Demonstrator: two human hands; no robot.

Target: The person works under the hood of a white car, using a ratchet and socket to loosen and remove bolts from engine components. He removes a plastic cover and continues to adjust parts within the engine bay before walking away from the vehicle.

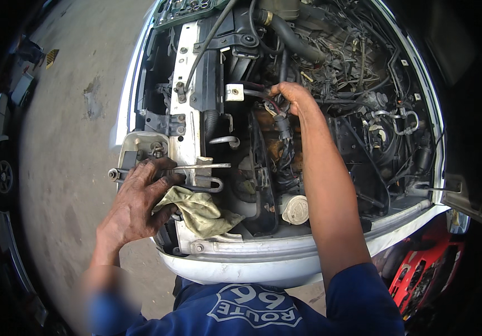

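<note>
I look down into the open engine bay of a white car (286,263). My left hand (137,201) rests flat on the car's front edge, on top of long metal wrenches (196,167) and touching a crumpled yellowish rag (199,210). My right hand (291,95) reaches deep into the bay, its fingers closed around a bundle of dark wires and a connector (277,112) beside the black fan shroud (263,185). Hoses and cables crowd around that hand.
A green socket tray (188,11) sits at the far end of the bay. A round white cap (296,208) shows low in the bay. Grey concrete floor (67,140) lies to the left, a red part (426,269) at lower right.
</note>
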